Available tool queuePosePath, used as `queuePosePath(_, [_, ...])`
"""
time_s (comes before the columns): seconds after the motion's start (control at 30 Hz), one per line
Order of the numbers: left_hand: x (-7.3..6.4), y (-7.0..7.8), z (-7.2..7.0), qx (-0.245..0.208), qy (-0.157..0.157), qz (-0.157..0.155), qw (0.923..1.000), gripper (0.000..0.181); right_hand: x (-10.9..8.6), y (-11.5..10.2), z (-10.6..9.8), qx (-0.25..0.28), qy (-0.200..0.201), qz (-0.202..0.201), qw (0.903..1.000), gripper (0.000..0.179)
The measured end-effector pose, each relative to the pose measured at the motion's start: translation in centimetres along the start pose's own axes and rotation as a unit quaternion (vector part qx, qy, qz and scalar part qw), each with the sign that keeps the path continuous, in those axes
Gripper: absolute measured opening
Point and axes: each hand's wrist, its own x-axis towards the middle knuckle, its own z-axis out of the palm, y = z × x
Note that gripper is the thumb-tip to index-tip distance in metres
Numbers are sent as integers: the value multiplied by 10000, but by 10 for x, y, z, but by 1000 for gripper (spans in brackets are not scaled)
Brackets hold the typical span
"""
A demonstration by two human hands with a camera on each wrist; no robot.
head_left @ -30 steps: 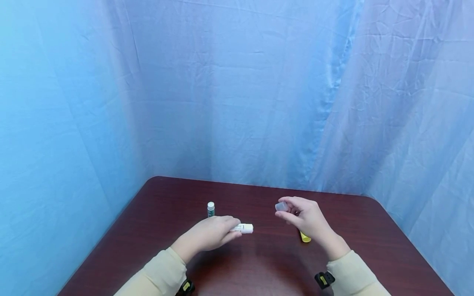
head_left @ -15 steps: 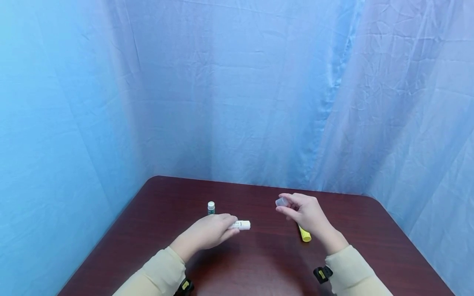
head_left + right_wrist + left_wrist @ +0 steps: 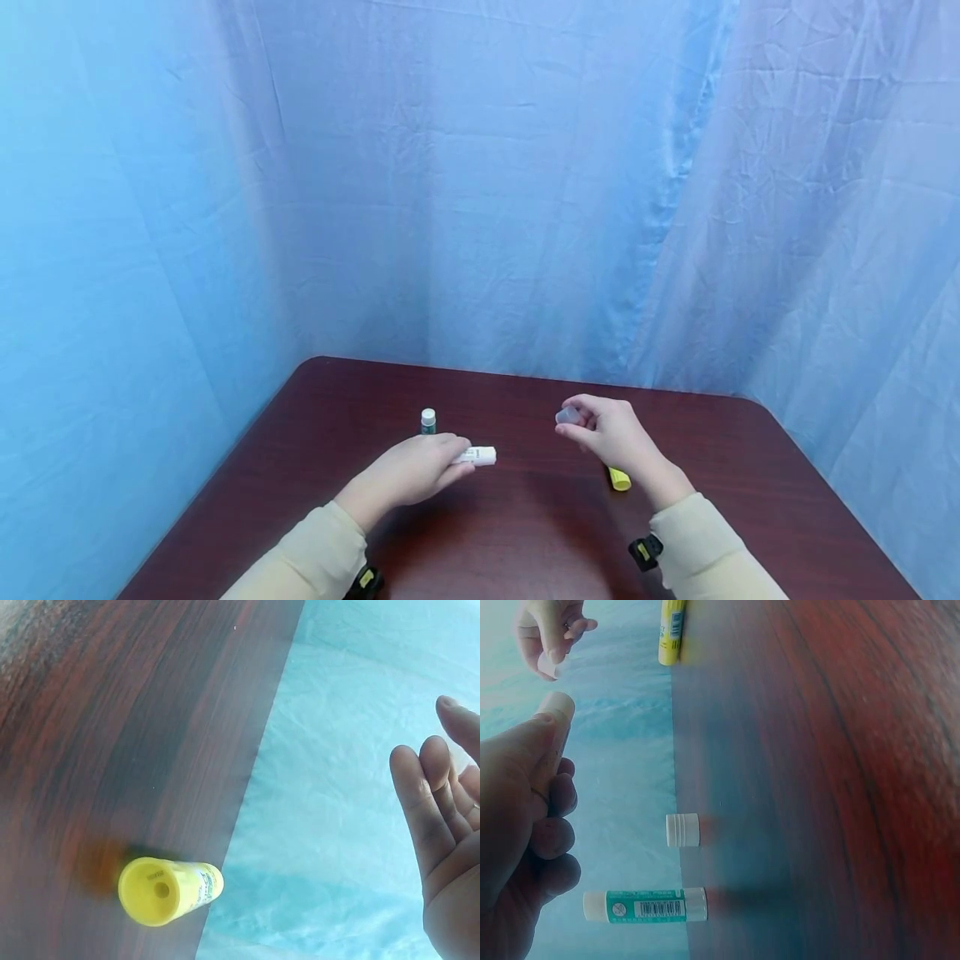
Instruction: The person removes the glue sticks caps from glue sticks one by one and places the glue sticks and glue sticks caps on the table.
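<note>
My left hand (image 3: 416, 471) holds a white glue stick (image 3: 478, 456) sideways above the table. Its white end points right, clear of the fingers. Between thumb and fingers, my right hand (image 3: 618, 433) pinches a small translucent cap (image 3: 567, 416). A gap separates the cap from the glue stick. Just behind the left hand, a green glue stick (image 3: 646, 906) with a white top stands upright on the table. Beside it is a ribbed white cap (image 3: 682, 830), hidden in the head view. A yellow glue stick (image 3: 172, 891) lies under the right hand, partly covered by it in the head view.
The dark red-brown wooden table (image 3: 517, 533) has rounded far corners. Blue curtains (image 3: 480, 208) hang behind it and along both sides. A small black device (image 3: 646, 552) is strapped at the right wrist, and a similar one sits at the left wrist.
My left hand has shifted a little to the left with the white glue stick, widening the gap to the cap. The right hand has moved only slightly, still pinching the cap.
</note>
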Motion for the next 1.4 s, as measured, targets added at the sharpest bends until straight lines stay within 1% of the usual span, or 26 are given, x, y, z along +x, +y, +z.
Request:
queuePosePath(0.1, [-2, -1, -1, 17, -30, -20, 10000, 19, 1, -1, 4, 109, -185, 264, 9994, 33])
queuePosePath(0.2, [-4, -2, -1, 30, -50, -54, 10000, 22, 3, -1, 7, 148, -303, 444, 9984, 34])
queuePosePath(0.4, [-9, -4, -2, 58, -90, -174, 9998, 36, 6, -2, 16, 151, -541, 744, 9956, 34])
queuePosePath(0.53, [-12, -6, -2, 12, -62, -228, 9997, 35, 7, -2, 21, 148, -751, 942, 9926, 34])
queuePosePath(0.77, [-16, -10, -1, -1, -20, -221, 9998, 20, 8, 3, 28, 242, -1071, 1047, 9884, 31])
queuePosePath(0.87, [-18, -12, -1, -7, -32, -243, 9997, 21, 9, 5, 32, 269, -1176, 1082, 9868, 29])
queuePosePath(1.1, [-20, -16, 1, 35, -64, -265, 9996, 21, 13, 7, 39, -92, -1282, 1097, 9856, 31])
queuePosePath(1.3, [-22, -18, 1, 16, -72, -271, 9996, 21, 17, 8, 42, 89, -1459, 1072, 9834, 29])
queuePosePath(1.4, [-24, -20, 1, -16, -72, -306, 9995, 21, 18, 7, 45, 90, -1542, 1082, 9820, 30])
